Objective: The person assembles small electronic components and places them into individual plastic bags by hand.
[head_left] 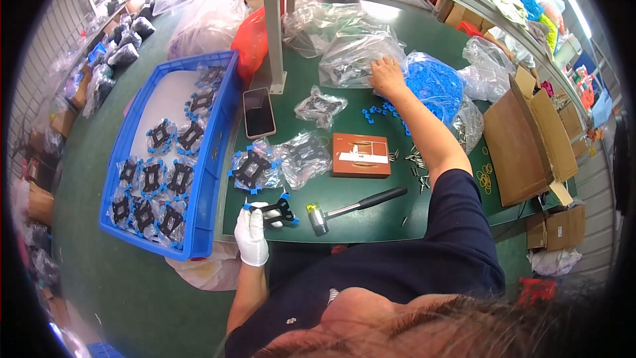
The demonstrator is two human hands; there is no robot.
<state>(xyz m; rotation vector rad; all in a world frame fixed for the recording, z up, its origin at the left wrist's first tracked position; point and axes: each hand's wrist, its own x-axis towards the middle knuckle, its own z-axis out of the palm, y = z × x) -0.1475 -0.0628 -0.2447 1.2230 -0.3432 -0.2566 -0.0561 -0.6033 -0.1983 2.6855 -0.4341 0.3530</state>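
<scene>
My left hand (pixel 252 235), in a white glove, is closed around one arm of a black X-shaped bracket (pixel 281 209) with blue end pieces, near the table's front edge. Stretched far forward, my bare right hand (pixel 388 78) lies on the edge of a clear plastic bag (pixel 354 59); its fingers are apart, and dark parts show dimly through the plastic. Just right of that hand sits a clear bag of small blue pieces (pixel 434 86). Loose blue pieces (pixel 384 113) lie below it. A hammer (pixel 354 209) with a black grip rests right of the held bracket.
At left stands a blue crate (pixel 192 225) with several bagged brackets. On the green table lie a phone (pixel 258 113), a reddish-brown box (pixel 360 156), bagged brackets (pixel 305 158), metal pins (pixel 416 159) and rubber bands (pixel 485 178). A metal post (pixel 274 40) and an open cardboard box (pixel 523 146) flank the work area.
</scene>
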